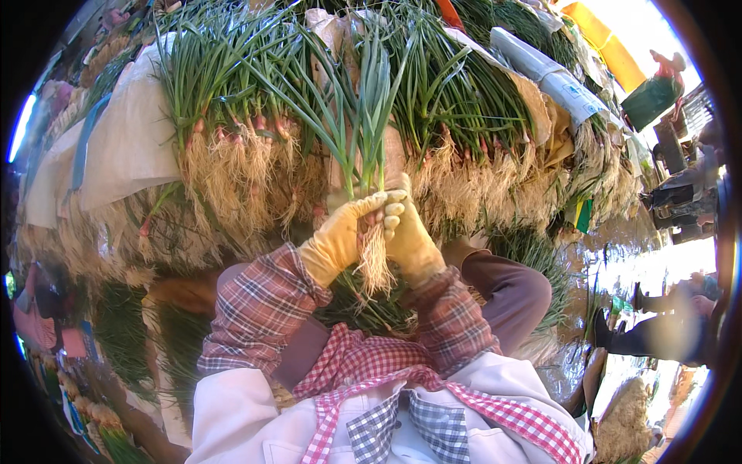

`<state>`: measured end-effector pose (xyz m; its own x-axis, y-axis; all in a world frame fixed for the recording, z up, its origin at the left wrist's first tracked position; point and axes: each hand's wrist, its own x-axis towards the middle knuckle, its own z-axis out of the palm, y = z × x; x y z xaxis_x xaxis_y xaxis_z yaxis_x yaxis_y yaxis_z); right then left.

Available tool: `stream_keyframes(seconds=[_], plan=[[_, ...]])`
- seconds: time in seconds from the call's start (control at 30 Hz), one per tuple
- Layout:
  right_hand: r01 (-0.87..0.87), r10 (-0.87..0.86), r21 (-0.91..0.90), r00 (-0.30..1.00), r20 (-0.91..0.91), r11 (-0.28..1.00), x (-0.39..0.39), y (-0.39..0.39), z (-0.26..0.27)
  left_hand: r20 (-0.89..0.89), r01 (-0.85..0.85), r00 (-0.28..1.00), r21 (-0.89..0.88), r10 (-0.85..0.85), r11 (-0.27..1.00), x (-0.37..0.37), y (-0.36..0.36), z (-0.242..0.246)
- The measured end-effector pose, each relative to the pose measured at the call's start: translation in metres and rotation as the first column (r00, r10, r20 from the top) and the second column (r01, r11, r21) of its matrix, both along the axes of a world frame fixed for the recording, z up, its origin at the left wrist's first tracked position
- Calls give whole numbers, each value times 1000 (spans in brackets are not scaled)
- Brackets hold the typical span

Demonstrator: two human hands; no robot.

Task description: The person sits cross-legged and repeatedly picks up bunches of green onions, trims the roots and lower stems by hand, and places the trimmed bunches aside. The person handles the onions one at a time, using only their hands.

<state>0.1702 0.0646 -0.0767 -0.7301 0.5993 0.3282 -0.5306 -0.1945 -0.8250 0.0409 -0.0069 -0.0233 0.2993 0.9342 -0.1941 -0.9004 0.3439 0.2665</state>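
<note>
Both my hands wear yellowish gloves and meet around a small bunch of young allium plants (pixel 371 116), either green garlic or spring onions. My left hand (pixel 336 236) grips the bunch from the left at the reddish bulbs. From the right, my right hand (pixel 410 235) closes on the same stems, its fingers curled towards me. Long green leaves fan out upward, away from me, while the pale roots (pixel 375 261) hang down between my wrists. Just beyond my hands, heaps of the same plants lie with roots towards me, a left pile (pixel 243 127) and a right pile (pixel 469 116).
A whitish woven sheet (pixel 136 122) lies left of the heap, and a rolled pale-blue plastic sack (pixel 545 72) lies at its right. Loose greens (pixel 365 301) lie between my knees. Other people's legs (pixel 643 333) show on the wet-looking ground at right.
</note>
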Motion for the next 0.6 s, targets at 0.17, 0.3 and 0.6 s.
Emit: stream_keyframes(seconds=[0.17, 0.3, 0.6], plan=[[9, -90, 119, 720, 688, 993, -13, -4, -77, -276, -151, 954, -96, 119, 984, -3, -15, 23], [-931, -328, 65, -60, 943, 358, 17, -21, -37, -550, -179, 810, 94, 201, 979, -31, -27, 51], [-253, -921, 887, -149, 359, 387, -20, 140, 23, -480, -249, 826, 156, 294, 956, -37, -16, 61]])
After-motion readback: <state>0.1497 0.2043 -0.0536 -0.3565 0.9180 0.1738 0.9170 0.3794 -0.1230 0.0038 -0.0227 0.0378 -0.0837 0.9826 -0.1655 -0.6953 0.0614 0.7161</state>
